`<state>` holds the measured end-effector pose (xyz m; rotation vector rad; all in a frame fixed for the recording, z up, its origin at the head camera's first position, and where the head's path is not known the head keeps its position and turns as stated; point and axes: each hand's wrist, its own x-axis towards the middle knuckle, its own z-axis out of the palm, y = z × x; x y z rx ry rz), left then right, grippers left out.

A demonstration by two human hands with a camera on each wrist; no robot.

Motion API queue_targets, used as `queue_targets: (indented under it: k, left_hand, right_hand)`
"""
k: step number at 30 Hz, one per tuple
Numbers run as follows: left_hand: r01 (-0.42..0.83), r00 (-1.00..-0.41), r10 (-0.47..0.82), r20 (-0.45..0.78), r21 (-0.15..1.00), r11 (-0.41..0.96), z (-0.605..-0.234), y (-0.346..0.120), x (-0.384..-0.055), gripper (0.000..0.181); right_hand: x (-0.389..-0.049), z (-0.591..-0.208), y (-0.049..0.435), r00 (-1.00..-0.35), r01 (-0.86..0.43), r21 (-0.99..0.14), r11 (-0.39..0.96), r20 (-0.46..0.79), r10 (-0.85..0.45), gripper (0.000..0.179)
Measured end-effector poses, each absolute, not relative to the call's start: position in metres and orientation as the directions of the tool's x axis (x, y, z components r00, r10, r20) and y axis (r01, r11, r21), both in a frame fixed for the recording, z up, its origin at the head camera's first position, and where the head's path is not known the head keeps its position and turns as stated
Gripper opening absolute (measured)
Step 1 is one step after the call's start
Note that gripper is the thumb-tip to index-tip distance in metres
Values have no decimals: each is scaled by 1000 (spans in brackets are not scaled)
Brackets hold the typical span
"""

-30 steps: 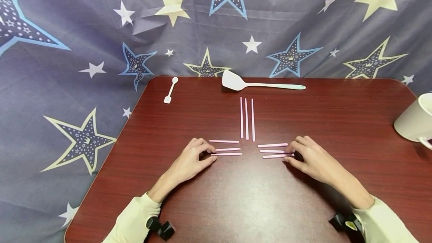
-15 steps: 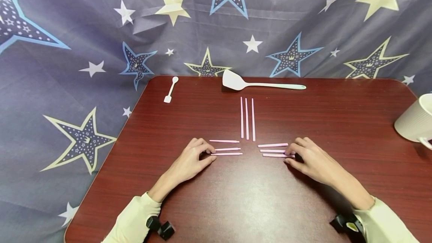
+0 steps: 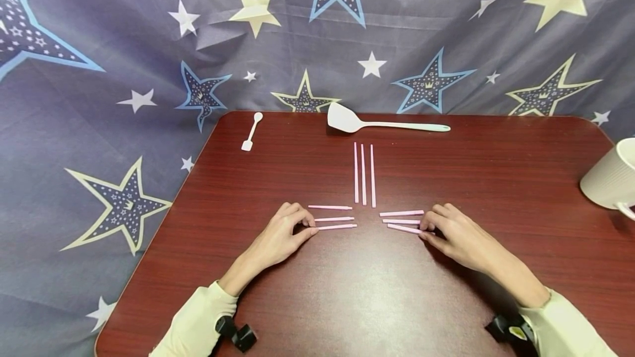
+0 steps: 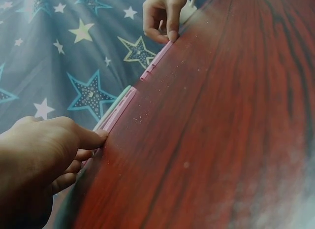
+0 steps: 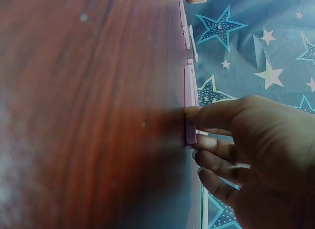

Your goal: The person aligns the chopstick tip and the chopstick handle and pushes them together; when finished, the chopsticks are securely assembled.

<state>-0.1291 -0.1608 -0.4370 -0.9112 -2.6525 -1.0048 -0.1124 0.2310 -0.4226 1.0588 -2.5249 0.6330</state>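
My left hand [image 3: 284,234] pinches the outer end of the nearest pink stick [image 3: 338,227] in a group of three that lie sideways. In the left wrist view the thumb presses on a pink stick [image 4: 119,111] from the near side. Opposite, my right hand [image 3: 453,233] holds the outer end of the nearest stick [image 3: 404,228] of a second sideways group between thumb and fingers. That stick slants a little toward me. The right wrist view has the thumb against a pink stick [image 5: 190,125], fingers behind it. Three more pink sticks [image 3: 364,175] lie lengthwise beyond, between both groups.
A white spatula [image 3: 387,124] lies along the table's far edge. A small white double-ended spoon [image 3: 252,132] is at the far left. At the right edge stands a white ribbed mug [image 3: 607,178]. Star-patterned cloth [image 3: 317,43] hangs behind the dark red table [image 3: 347,307].
The nearest stick at the right hand first straightened, then its outer end swung toward me. The left hand's stick also tilted slightly, its outer end toward me. Both hands shifted very little.
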Motion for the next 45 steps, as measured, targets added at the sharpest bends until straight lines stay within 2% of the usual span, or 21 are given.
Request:
queue_targets:
  k: [16,22,25,29,32,33,36,37,40,45]
  left_hand:
    - [648,-761,527,378,477,593,-435,-163,-129,14]
    - [711,-702,540,463,433,553,-432,-164,-128,13]
    - [746,-665,545,511,404,530,-428,-164,-128,12]
    - [785,-614,555,561,359,506,-420,-163,-128,11]
    - [806,-583,562,586,330,492,-413,-161,-127,9]
    - [812,-574,565,593,320,488,-410,-161,-126,9]
    - [827,-549,568,614,298,477,-403,-160,-125,8]
    - [830,-543,568,618,293,475,-400,-159,-124,7]
    - [837,-531,568,629,282,469,-394,-159,-123,7]
    - [843,-518,567,640,269,467,-387,-158,-122,7]
  right_hand:
    - [-108,-420,230,-676,-727,-274,630,452,-583,30]
    - [-106,-415,229,-678,-722,-263,640,454,-578,31]
    - [-105,-413,229,-674,-725,-264,636,459,-579,24]
    - [-104,-410,230,-663,-733,-259,629,475,-578,27]
    - [-103,-407,229,-651,-740,-246,627,495,-575,37]
    - [-103,-406,230,-646,-743,-243,624,502,-575,36]
    - [-102,-402,230,-634,-752,-238,614,516,-576,12]
    - [-102,-400,230,-630,-755,-239,610,521,-576,9]
    - [-101,-395,229,-625,-757,-235,610,533,-570,40]
    - [-99,-384,224,-618,-755,-219,618,552,-560,48]
